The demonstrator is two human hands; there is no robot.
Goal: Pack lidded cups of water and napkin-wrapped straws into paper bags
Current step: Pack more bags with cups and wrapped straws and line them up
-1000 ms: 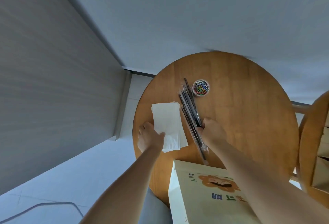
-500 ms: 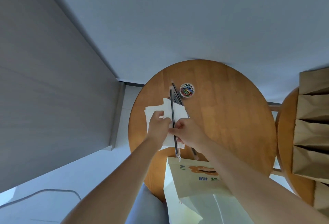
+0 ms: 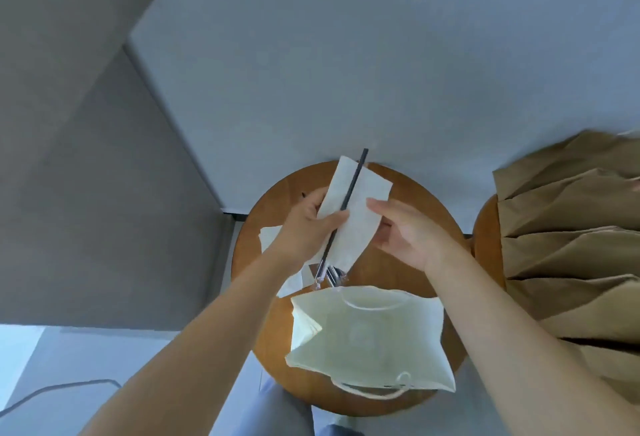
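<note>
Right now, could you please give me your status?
Left hand pinches straw against napkin, above table. Right hand open at napkin's edge. Not wrapped yet. White bag below, path clear.

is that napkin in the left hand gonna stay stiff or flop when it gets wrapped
Probably floppy: the napkin folds along the straw where the left hand pinches it. Likely very light, since one pinch holds both aloft. It may slip along the smooth straw unless wrapped tight.
</note>
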